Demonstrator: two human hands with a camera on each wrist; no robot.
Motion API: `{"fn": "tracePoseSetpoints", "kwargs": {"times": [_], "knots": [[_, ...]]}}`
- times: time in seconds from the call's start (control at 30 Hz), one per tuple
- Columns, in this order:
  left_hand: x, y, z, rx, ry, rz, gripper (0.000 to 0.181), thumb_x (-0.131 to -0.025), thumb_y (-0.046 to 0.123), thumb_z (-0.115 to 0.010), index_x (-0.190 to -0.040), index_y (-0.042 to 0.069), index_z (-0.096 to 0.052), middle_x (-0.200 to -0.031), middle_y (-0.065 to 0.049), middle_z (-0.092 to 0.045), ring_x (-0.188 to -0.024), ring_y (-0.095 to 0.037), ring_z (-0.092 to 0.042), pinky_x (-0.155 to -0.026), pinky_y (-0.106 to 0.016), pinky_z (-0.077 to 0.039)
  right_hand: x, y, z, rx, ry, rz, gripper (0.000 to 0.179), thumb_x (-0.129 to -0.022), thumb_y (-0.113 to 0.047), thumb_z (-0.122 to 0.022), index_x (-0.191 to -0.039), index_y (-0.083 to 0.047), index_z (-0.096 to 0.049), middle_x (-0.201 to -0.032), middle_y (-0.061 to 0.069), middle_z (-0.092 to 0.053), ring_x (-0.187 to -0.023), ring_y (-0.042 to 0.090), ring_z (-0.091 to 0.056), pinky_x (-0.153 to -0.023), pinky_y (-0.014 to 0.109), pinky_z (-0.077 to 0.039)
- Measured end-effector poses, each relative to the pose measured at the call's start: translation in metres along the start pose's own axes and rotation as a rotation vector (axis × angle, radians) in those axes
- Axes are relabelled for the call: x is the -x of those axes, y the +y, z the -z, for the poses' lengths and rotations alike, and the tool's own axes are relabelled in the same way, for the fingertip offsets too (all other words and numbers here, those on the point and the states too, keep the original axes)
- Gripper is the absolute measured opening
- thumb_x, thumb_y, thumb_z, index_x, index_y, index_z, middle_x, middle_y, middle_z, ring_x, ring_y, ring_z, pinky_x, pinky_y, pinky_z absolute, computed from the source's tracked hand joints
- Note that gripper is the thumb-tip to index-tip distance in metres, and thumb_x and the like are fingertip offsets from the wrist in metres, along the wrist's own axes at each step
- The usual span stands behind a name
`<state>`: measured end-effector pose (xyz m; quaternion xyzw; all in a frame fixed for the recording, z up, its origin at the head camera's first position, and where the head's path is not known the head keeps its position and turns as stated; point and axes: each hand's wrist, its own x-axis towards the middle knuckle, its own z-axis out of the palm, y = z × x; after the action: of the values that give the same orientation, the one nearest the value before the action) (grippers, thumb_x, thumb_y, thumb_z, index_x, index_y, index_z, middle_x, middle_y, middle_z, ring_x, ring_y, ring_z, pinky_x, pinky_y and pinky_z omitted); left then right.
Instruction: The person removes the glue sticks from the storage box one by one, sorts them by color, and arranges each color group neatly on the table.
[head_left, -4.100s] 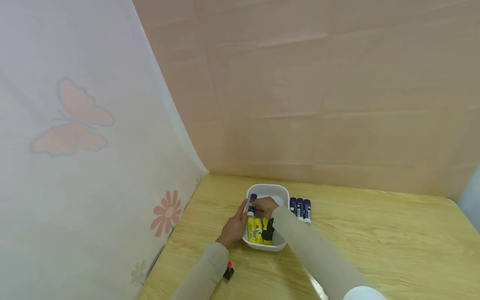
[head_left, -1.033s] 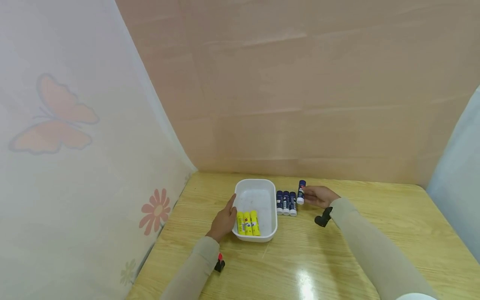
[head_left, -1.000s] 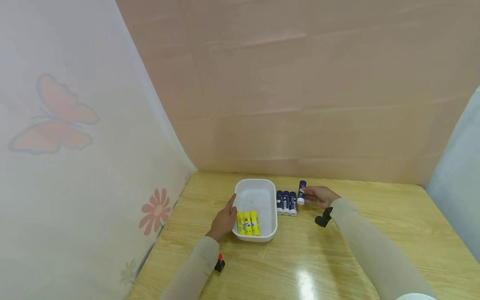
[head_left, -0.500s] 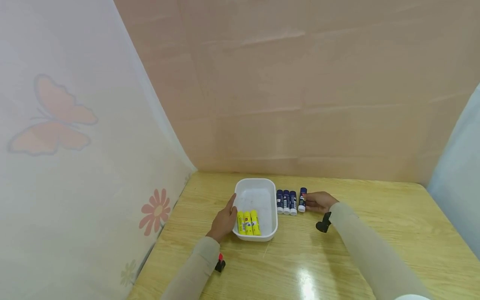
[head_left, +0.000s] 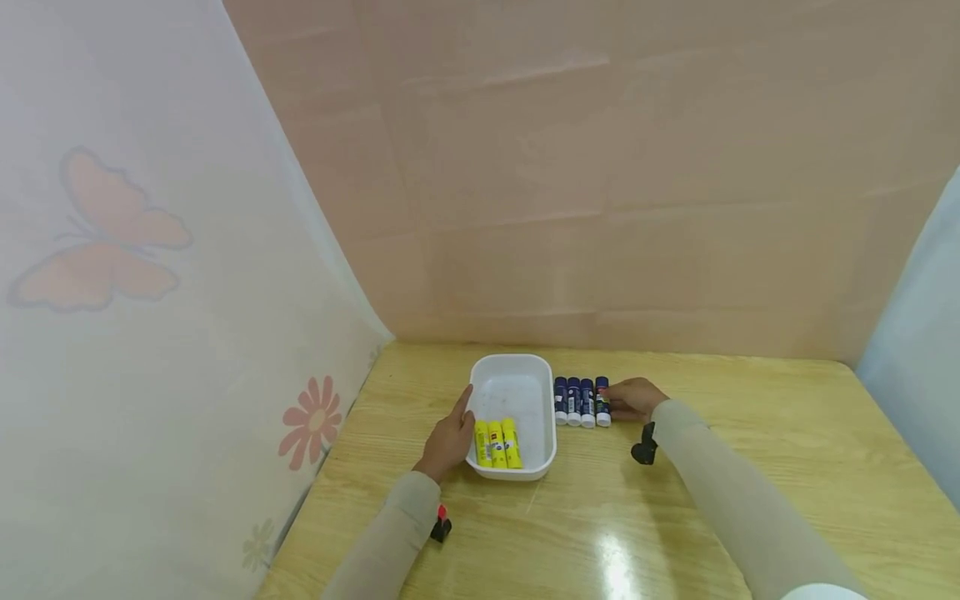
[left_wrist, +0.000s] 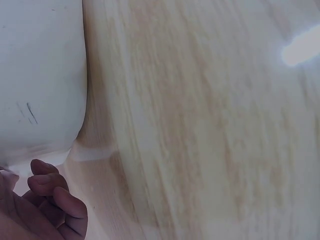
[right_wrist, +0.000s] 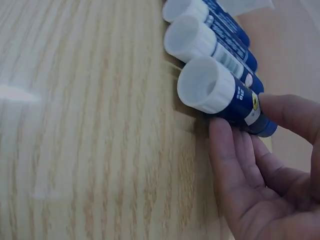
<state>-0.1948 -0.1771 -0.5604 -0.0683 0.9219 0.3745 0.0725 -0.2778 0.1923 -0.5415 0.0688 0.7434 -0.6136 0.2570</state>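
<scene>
Along a wood-grain table (head_left: 540,542), a person's right hand (head_left: 633,397) pinches a navy-and-white glue stick (head_left: 603,402) between thumb and fingers, just beside three similar navy glue sticks (head_left: 573,402) lying in a row. At left, the left hand (head_left: 446,442) rests at the side of a white plastic tray (head_left: 513,388) bearing three yellow glue sticks (head_left: 498,445), index finger extended, other fingers loosely bent. The pinched stick looks light, stiff and hard to break, its smooth round barrel prone to rolling; mid-barrel seems the surest hold.
</scene>
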Motion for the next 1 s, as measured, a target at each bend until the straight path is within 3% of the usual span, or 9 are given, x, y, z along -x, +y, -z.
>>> {"fn": "tracePoseSetpoints", "kwargs": {"times": [0.1,0.3,0.5,0.87,1.0], "knots": [[0.001,0.001,0.000,0.005,-0.002,-0.011,0.051,-0.104,0.044,-0.030,-0.151,0.052,-0.014,-0.119,-0.006,-0.062,-0.071,-0.021,-0.054,-0.064,-0.037,-0.040,0.000,-0.001,-0.005,0.061,0.034,0.003,0.058,-0.095,-0.015,-0.061,-0.137,0.018,-0.038,-0.131,0.027,-0.052,-0.100,0.022,-0.061,-0.087,0.038,-0.052],[0.005,0.003,0.000,0.009,-0.007,-0.022,0.051,-0.105,0.043,-0.030,-0.152,0.051,-0.014,-0.114,-0.007,-0.064,-0.067,-0.021,-0.053,-0.063,-0.037,-0.040,0.000,0.003,-0.004,0.115,0.051,0.006,0.057,-0.095,-0.017,-0.063,-0.136,0.016,-0.042,-0.130,0.027,-0.053,-0.098,0.022,-0.063,-0.084,0.038,-0.053],[0.005,0.003,0.000,-0.001,-0.001,-0.017,0.051,-0.104,0.043,-0.030,-0.152,0.050,-0.014,-0.126,-0.006,-0.060,-0.074,-0.020,-0.054,-0.066,-0.037,-0.040,-0.002,0.006,-0.005,0.158,0.060,0.015,0.057,-0.093,-0.020,-0.065,-0.134,0.015,-0.045,-0.130,0.028,-0.052,-0.100,0.025,-0.063,-0.083,0.037,-0.053],[0.001,-0.002,-0.005,-0.001,-0.015,-0.018,0.050,-0.104,0.046,-0.030,-0.151,0.053,-0.013,-0.108,-0.005,-0.063,-0.067,-0.020,-0.053,-0.062,-0.036,-0.039,-0.003,0.010,-0.005,0.156,0.098,0.013,0.054,-0.092,-0.022,-0.069,-0.128,0.013,-0.049,-0.120,0.023,-0.057,-0.097,0.023,-0.060,-0.081,0.035,-0.054],[0.000,0.001,-0.006,0.000,-0.020,-0.018,0.050,-0.104,0.046,-0.029,-0.151,0.054,-0.012,-0.104,-0.007,-0.064,-0.065,-0.022,-0.052,-0.060,-0.036,-0.039,0.000,0.007,-0.004,0.140,0.100,0.014,0.053,-0.093,-0.023,-0.067,-0.127,0.014,-0.049,-0.108,0.018,-0.061,-0.090,0.022,-0.061,-0.081,0.037,-0.054]]}}
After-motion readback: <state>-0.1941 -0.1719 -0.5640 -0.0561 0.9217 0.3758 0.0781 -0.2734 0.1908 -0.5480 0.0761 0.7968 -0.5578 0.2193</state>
